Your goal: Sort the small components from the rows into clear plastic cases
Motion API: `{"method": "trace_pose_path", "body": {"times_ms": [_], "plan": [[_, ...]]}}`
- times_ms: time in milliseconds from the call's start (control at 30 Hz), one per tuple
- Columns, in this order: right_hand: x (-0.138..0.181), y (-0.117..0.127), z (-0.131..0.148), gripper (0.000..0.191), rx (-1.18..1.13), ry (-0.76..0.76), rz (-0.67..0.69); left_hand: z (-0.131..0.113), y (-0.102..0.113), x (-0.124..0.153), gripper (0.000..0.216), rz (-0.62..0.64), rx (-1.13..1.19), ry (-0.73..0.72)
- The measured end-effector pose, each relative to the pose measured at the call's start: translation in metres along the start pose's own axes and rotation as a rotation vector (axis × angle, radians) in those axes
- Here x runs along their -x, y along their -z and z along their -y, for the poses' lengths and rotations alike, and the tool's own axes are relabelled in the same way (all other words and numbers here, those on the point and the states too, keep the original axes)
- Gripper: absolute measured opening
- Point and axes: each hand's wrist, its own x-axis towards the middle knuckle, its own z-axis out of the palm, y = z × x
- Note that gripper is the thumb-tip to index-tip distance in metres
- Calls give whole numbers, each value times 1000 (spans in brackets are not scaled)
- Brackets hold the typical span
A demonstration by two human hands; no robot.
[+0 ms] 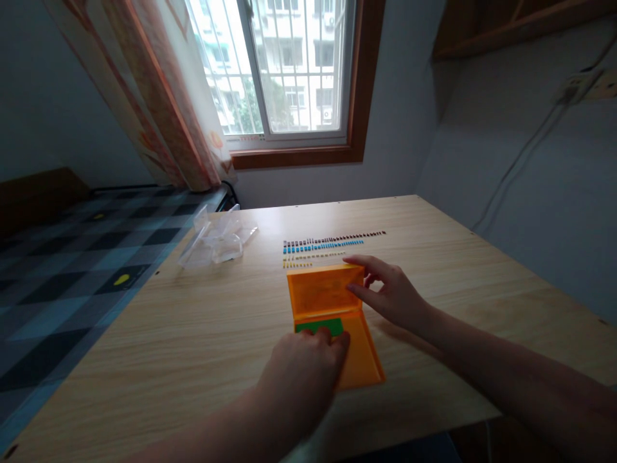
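An orange plastic case [369, 350] lies open on the table, its lid [321, 292] tilted up at the back. My right hand [385, 289] pinches the lid's upper right corner, thumb on the inside and fingers over the top edge. Inside the case's base is a flat green plate [318, 325], partly covered by my left hand [308, 363]. The fingers of that hand are curled and closed on the plate's near edge; their tips are partly hidden.
Behind the case run rows of tiny pieces: black [347, 238], blue [328, 245], and pale and yellow [296, 264]. Crumpled clear plastic packaging [219, 238] sits at the table's left back. A bed with checked cloth [96, 257] adjoins the left side; the table [457, 276] reaches toward the wall.
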Motion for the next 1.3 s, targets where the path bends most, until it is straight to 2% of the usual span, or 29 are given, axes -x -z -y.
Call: {"method": "trace_pose_path", "body": {"times_ms": [467,1300], "plan": [[0,0,-2,38,5,9,7,3,-4,-2,34,-33,-4,2],[-1,0,0,37,3,9,1,-1,2,-2,35,8,16,29]]}}
